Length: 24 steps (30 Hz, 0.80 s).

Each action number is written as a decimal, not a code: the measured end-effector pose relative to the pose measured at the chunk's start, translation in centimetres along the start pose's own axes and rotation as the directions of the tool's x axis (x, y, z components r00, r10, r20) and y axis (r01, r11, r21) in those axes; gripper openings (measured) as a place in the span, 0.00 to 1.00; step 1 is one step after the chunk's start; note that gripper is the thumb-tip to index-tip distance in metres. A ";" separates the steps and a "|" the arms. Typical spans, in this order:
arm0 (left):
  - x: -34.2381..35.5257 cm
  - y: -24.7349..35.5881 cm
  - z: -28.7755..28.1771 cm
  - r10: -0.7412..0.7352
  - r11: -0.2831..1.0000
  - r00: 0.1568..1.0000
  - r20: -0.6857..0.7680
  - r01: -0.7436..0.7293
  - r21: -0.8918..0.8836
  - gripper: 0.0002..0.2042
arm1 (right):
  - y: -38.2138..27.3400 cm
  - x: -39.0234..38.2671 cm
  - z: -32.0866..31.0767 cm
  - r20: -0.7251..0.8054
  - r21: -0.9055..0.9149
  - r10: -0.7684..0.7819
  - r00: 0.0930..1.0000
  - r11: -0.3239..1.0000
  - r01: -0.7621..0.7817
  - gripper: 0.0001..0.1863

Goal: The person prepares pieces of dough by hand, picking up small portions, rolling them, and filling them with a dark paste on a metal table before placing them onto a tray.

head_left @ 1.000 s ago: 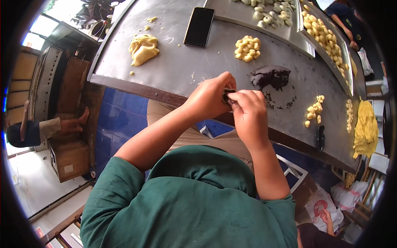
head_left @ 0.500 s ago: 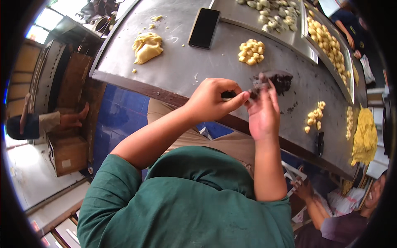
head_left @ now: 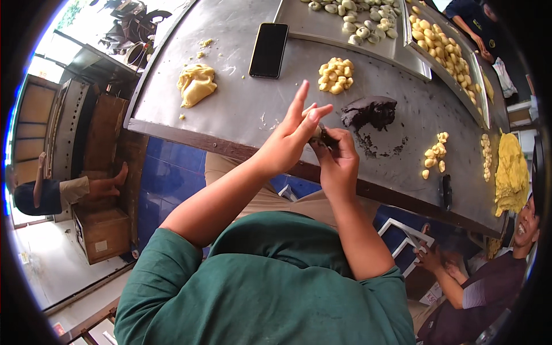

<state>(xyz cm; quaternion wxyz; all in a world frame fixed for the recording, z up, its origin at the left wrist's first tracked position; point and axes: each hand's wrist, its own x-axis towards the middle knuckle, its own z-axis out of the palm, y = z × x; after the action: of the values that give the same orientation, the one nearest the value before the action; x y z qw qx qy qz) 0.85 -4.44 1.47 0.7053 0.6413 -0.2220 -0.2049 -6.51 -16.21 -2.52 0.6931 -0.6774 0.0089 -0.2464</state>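
Note:
My left hand (head_left: 286,140) is above the table's front edge with its fingers stretched apart. Just right of it, my right hand (head_left: 337,168) has curled fingers on a small dark-and-pale dough piece (head_left: 322,137), which is partly hidden behind the left hand. Beyond them lie a dark brown dough mass (head_left: 369,114) with crumbs, a pile of small yellow balls (head_left: 336,75) and, to the left, a yellow dough lump (head_left: 196,85). A smaller group of yellow pieces (head_left: 434,155) is to the right.
On the steel table (head_left: 230,109) are a phone (head_left: 268,50), trays of pale (head_left: 361,26) and yellow balls (head_left: 435,43), a dark strip (head_left: 445,191) and yellow cloth-like sheet (head_left: 510,172). Co-workers are at lower right (head_left: 482,288), top right (head_left: 468,19) and left (head_left: 44,194).
My left hand has spread its fingers upward; my right hand, opened half a second earlier, has curled round the dough piece. The co-worker at lower right has come further into view.

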 end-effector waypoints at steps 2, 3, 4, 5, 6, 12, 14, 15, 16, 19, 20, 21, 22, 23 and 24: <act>0.1 -0.5 0.0 0.093 0.996 0.996 -0.001 -0.093 -0.007 0.33 | -1.0 0.1 0.9 0.006 0.372 0.298 0.955 0.885 -0.279 0.12; 0.2 -0.7 -0.1 0.190 0.982 0.982 0.003 -0.190 -0.015 0.34 | -1.3 0.1 1.2 0.115 0.672 0.545 0.831 0.573 -0.469 0.13; 0.5 -0.7 -0.1 0.191 0.981 0.981 0.008 -0.191 -0.017 0.34 | -1.2 -0.1 0.9 0.110 0.673 0.543 0.832 0.576 -0.465 0.13; 0.7 -0.7 -0.2 0.100 0.994 0.995 0.007 -0.099 -0.056 0.34 | -0.8 -0.4 0.6 0.080 0.557 0.515 0.853 0.687 -0.467 0.14; 0.9 -0.7 -0.1 0.007 0.996 1.000 0.010 -0.006 -0.094 0.34 | -0.1 -0.7 0.2 0.055 0.428 0.482 0.874 0.780 -0.457 0.15; 0.8 -1.6 -0.3 -0.040 0.993 0.997 -0.070 0.032 -0.112 0.39 | 0.9 1.0 -4.4 0.087 -0.375 0.020 0.996 0.927 0.014 0.19; 0.1 -1.8 -2.0 0.027 0.997 1.000 -0.007 -0.026 0.072 0.36 | 0.8 2.7 -7.8 -0.127 -0.312 0.021 0.992 0.948 -0.060 0.18; -0.3 -1.8 -3.0 -0.008 0.989 1.000 0.017 0.005 0.148 0.34 | 1.6 3.6 -10.6 -0.214 -0.317 0.050 0.976 0.941 -0.118 0.17; -0.7 -2.0 -3.9 -0.042 0.974 0.998 0.042 0.032 0.223 0.33 | 2.9 4.6 -13.2 -0.256 -0.506 -0.155 0.954 0.862 0.004 0.16; -0.6 -4.8 -6.9 0.121 0.168 0.989 0.083 -0.102 0.980 0.28 | 4.3 6.0 -16.2 -0.244 -0.783 -0.209 0.947 0.619 -0.065 0.19; 0.3 -3.4 -6.7 0.107 0.170 0.991 0.083 -0.101 0.980 0.28 | 5.2 6.2 -16.6 -0.297 -0.775 -0.184 0.937 0.620 -0.124 0.20; 1.3 -1.2 -6.2 0.027 0.383 0.999 0.033 -0.041 0.923 0.25 | 4.7 6.4 -16.0 -0.323 -0.708 -0.080 0.943 0.682 -0.184 0.21; 2.4 0.3 -5.7 -0.055 0.576 0.998 0.002 0.030 0.817 0.24 | 5.0 6.0 -16.1 -0.320 -0.711 -0.063 0.945 0.675 -0.195 0.21; 3.2 0.9 -5.2 -0.005 0.657 0.999 -0.043 0.036 0.753 0.18 | 5.1 6.2 -16.0 -0.276 -0.785 -0.124 0.953 0.601 -0.150 0.21; 3.6 -0.4 -5.3 -0.008 0.657 0.999 -0.054 0.046 0.752 0.18 | 5.2 6.3 -16.0 -0.228 -0.849 -0.182 0.956 0.518 -0.104 0.20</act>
<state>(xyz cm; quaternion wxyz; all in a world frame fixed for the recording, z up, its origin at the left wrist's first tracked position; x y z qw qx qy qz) 6.87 -2.19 0.79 0.3787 0.8832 -0.2613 -0.0904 -4.82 -33.57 -6.71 0.2562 -0.8860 0.2143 -0.3216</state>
